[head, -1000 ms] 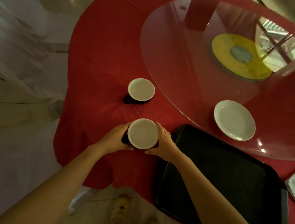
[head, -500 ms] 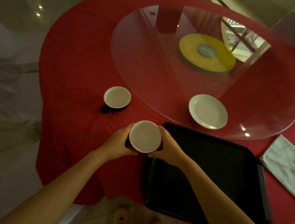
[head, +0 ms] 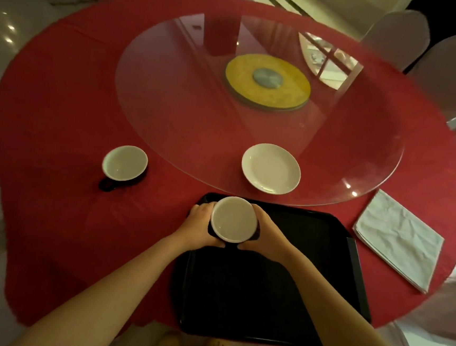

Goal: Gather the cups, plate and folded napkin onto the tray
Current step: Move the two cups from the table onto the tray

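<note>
Both hands clasp one cup [head: 233, 219], black outside and white inside, over the far left corner of the black tray [head: 270, 300]. My left hand [head: 199, 222] wraps its left side, my right hand [head: 267, 235] its right side. Whether the cup rests on the tray or hangs above it I cannot tell. A second cup [head: 125, 163] of the same kind stands on the red cloth to the left, its dark handle toward me. A white plate [head: 271, 168] lies on the near edge of the glass turntable. The folded white napkin [head: 397, 238] lies right of the tray.
The round table wears a red cloth [head: 62, 103], and a large glass turntable [head: 188, 108] with a yellow hub [head: 268, 81] covers its middle. White-covered chairs [head: 450, 82] stand at the far right. The tray's near edge overhangs the table edge above my shoes.
Both hands have carried the cup rightward, from the bare cloth left of the tray to over the tray's far left corner. The view has also swung right, revealing the napkin.
</note>
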